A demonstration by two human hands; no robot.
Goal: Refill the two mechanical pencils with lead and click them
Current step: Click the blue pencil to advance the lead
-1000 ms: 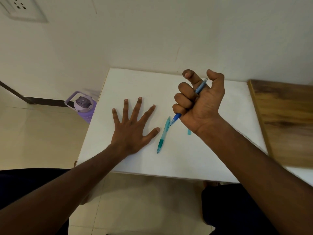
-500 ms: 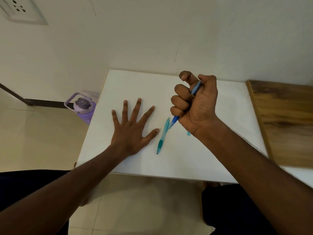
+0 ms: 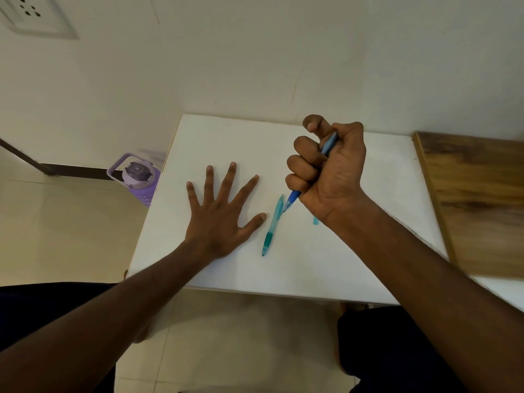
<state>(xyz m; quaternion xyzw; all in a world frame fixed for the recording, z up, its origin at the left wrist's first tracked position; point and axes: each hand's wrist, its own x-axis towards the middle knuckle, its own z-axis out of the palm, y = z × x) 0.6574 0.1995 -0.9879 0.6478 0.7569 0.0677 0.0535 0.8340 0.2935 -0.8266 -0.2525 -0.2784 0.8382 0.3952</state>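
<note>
My right hand (image 3: 330,171) grips a blue mechanical pencil (image 3: 293,198) in a fist above the white table (image 3: 368,251), tip pointing down and left, thumb bent over its top end. A teal mechanical pencil (image 3: 272,226) lies on the table just left of that tip. My left hand (image 3: 222,214) rests flat on the table with fingers spread, its thumb close to the teal pencil. A small light-blue piece (image 3: 316,220), perhaps the lead case, lies partly hidden behind my right wrist.
A wooden surface (image 3: 479,199) adjoins the table on the right. A purple water jug (image 3: 136,177) stands on the floor at the table's left edge. A wall runs right behind the table. My knees sit below the front edge.
My right thumb has come down from raised onto the top end of the blue pencil. The left hand and the teal pencil have not moved.
</note>
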